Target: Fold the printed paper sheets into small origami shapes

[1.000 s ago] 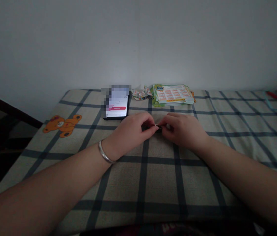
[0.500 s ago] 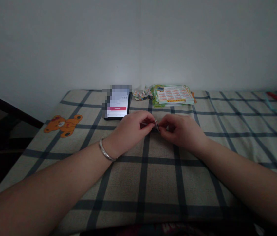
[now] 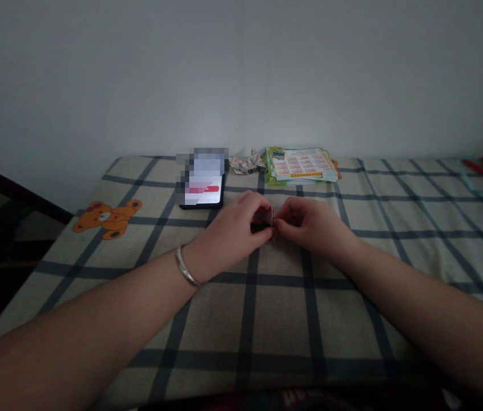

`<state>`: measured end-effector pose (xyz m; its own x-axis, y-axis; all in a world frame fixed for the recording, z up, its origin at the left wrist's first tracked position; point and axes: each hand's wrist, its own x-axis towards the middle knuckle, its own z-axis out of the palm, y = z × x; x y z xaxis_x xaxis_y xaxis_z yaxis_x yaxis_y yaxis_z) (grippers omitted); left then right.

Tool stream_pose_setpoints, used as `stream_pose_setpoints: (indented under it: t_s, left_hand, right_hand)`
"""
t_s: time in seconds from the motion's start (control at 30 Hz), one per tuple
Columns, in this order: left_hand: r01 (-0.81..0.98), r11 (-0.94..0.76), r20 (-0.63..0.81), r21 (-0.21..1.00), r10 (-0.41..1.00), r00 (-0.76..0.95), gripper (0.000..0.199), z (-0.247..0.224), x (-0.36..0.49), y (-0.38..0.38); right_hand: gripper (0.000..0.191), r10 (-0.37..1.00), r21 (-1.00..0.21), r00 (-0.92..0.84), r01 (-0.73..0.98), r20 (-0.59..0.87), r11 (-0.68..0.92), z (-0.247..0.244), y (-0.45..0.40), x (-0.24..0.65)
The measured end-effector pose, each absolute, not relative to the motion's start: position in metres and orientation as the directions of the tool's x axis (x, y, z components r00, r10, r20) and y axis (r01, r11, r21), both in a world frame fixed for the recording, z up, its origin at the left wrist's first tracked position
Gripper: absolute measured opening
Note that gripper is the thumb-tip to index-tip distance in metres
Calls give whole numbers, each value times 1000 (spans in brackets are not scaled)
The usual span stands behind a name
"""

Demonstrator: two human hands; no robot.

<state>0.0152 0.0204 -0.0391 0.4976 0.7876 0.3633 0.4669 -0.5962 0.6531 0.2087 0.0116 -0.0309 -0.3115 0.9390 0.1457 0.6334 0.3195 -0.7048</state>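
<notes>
The left hand (image 3: 235, 225) and the right hand (image 3: 316, 225), nearly meeting, are pinching one small thin piece (image 3: 273, 214) between their fingertips, above the middle of one checked cloth (image 3: 280, 325). The piece is showing its edge, its long axis pointing near to far or upright; I cannot tell which. Beyond, left to right, one phone (image 3: 207, 177), one crumpled paper (image 3: 248, 164) and one card stack (image 3: 301, 164) are lying; one orange bear figure (image 3: 111, 218) is showing at left.
</notes>
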Motion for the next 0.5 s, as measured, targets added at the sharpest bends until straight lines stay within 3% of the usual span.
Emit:
stream_pose_setpoints:
  t_s: [0.5]
  left_hand:
    - [365, -666, 468, 651, 730, 499, 27, -44, 16, 23]
  right_hand:
    - [9, 915, -710, -346, 591, 206, 384, -32, 9, 207]
